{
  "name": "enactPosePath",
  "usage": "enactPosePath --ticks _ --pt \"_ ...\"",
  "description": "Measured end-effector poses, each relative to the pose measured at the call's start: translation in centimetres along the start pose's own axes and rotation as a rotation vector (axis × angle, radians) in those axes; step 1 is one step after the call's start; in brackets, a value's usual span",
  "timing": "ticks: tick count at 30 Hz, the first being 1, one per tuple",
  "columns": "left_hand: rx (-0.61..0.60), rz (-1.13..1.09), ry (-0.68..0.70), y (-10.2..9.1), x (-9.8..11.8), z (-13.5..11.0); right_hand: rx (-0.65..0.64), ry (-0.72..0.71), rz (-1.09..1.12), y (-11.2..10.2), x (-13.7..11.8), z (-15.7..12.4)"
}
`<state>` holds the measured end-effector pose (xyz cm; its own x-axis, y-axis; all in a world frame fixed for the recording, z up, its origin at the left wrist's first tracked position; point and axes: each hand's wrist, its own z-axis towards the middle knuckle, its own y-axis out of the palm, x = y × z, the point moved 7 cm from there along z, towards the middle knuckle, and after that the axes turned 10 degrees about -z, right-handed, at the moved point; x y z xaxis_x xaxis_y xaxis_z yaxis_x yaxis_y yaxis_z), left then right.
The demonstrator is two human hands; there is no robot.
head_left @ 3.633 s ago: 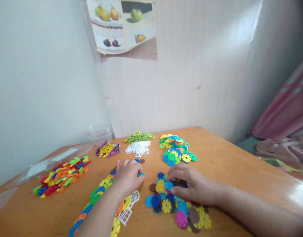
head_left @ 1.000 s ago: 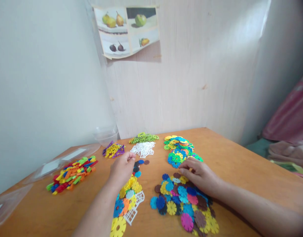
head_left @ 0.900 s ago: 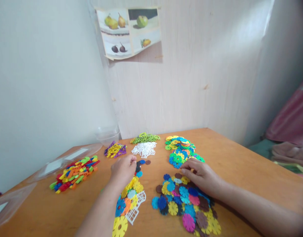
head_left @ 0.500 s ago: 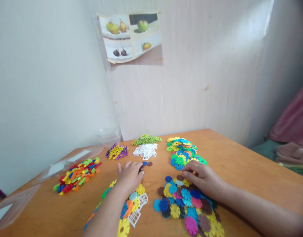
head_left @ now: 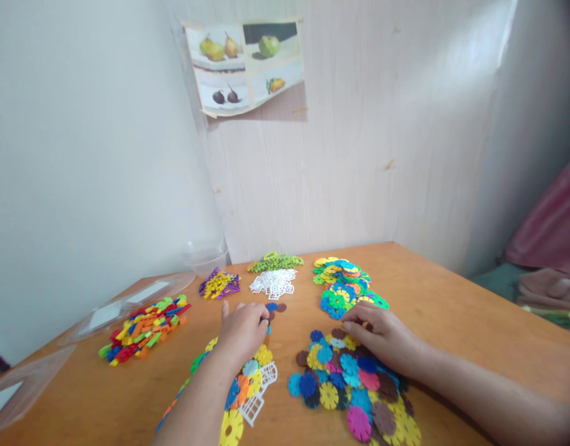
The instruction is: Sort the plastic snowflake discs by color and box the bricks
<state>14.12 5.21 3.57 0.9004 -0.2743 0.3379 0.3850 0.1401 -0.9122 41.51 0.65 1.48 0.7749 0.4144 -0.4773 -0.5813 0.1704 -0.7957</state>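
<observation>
My left hand (head_left: 242,329) rests palm down on the wooden table (head_left: 452,322), fingers curled over a few small dark and blue discs (head_left: 274,307) at the far end of a row of coloured flower-shaped discs (head_left: 241,387). What its fingertips hold is hidden. My right hand (head_left: 382,334) lies on the far edge of a heap of flat flower discs (head_left: 345,384), its fingers bent and pinching at a yellow disc there.
Farther back lie a second disc heap (head_left: 343,282), white lattice pieces (head_left: 272,284), green pieces (head_left: 274,261), purple-yellow pieces (head_left: 219,285) and coloured bars (head_left: 145,319). A clear tub (head_left: 206,255) and lids (head_left: 122,300) sit left. Fruit poster (head_left: 248,65) on the wall.
My left hand came back from the small discs, settled lower on the table and closed over them. My right hand barely shifted on the heap's far edge. The view tilted slightly.
</observation>
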Motion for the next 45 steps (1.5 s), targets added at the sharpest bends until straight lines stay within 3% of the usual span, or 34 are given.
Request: enactPosePath --ticks 4,7,12,18,21,24,30,34,37,41,45 --pt "0.074 -0.011 0.041 -0.8 0.4 0.1 0.005 0.009 0.006 -0.1 0.0 0.0" --pt "0.086 -0.168 0.047 -1.0 1.0 0.3 -0.002 0.015 0.011 -0.1 -0.1 0.0" --pt "-0.109 -0.708 0.001 -0.2 4.2 -0.6 -0.003 0.014 0.000 -0.3 -0.3 0.0" --pt "-0.371 -0.886 -0.030 1.5 8.3 -2.9 0.008 0.019 0.010 -0.2 -0.3 0.0" --pt "-0.403 -0.860 -0.032 2.1 8.3 -3.0 0.006 0.021 0.012 -0.2 -0.2 0.0" --pt "-0.297 -0.796 0.007 1.7 7.0 -2.1 0.001 0.020 0.008 -0.2 -0.1 0.0" --pt "-0.028 -0.476 -0.063 -0.5 1.4 0.1 -0.009 0.008 -0.002 -0.2 -0.3 0.0" --pt "0.041 -0.183 -0.148 -1.3 -1.4 0.6 -0.003 0.003 -0.001 -0.2 -0.3 0.0" --pt "-0.009 -0.075 -0.058 -0.7 -0.6 0.4 -0.012 0.007 0.001 -0.1 -0.2 0.0" --pt "-0.123 -0.035 0.150 0.8 3.0 -0.6 -0.012 0.010 -0.011 -0.1 -0.2 0.0" --pt "-0.183 -0.017 0.237 1.4 5.5 -1.7 -0.013 0.015 -0.019 -0.3 -0.3 0.0"
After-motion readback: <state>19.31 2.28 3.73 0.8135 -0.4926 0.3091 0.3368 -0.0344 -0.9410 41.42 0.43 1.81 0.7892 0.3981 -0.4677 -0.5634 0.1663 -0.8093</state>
